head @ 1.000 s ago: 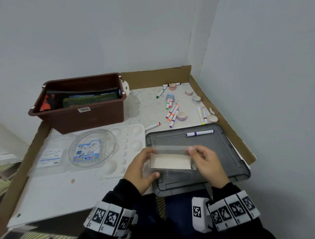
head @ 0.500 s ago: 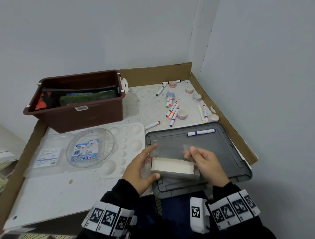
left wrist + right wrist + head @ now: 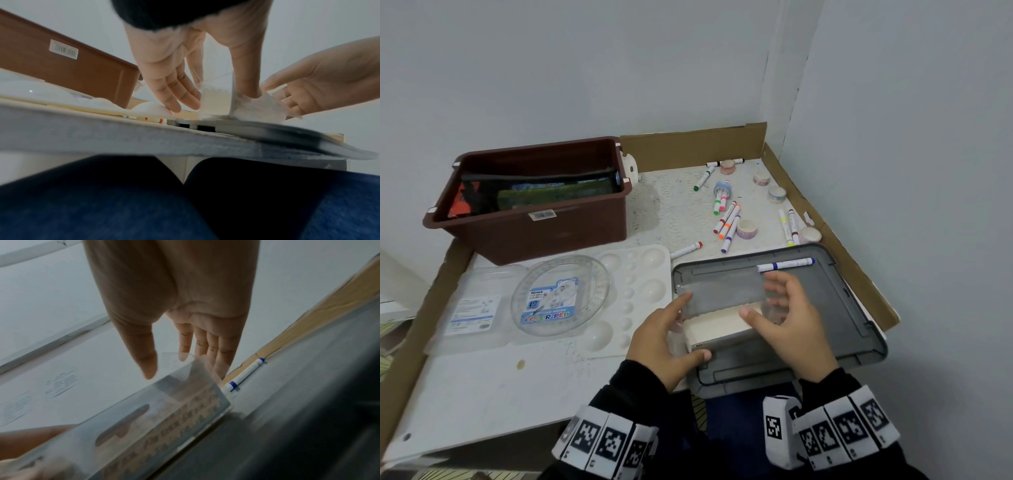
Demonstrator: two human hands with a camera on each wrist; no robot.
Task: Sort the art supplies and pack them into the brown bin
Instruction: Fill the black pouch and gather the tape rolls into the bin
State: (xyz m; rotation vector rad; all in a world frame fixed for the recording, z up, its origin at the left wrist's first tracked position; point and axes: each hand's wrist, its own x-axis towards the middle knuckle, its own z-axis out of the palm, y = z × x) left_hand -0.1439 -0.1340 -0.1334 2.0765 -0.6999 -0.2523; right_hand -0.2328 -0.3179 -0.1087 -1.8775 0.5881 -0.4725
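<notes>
Head view: the left hand grips the left end of a clear plastic marker case, thumb on the near edge and fingers on the far side; the case rests on the grey lid, its white tray insert exposed beneath a raised transparent flap. The right hand has its fingers extended and spread against the flap's right end, thumb at the tray edge. A blue-capped marker lies on the lid just beyond the fingers. Loose markers and tape rolls lie scattered behind the lid; the brown bin stands at rear left, already holding flat packages. Left wrist view: the thumb and fingers bracket the case end; the right hand is open beside it. Right wrist view: straight fingers touch the flap; grip pressure cannot be determined.
</notes>
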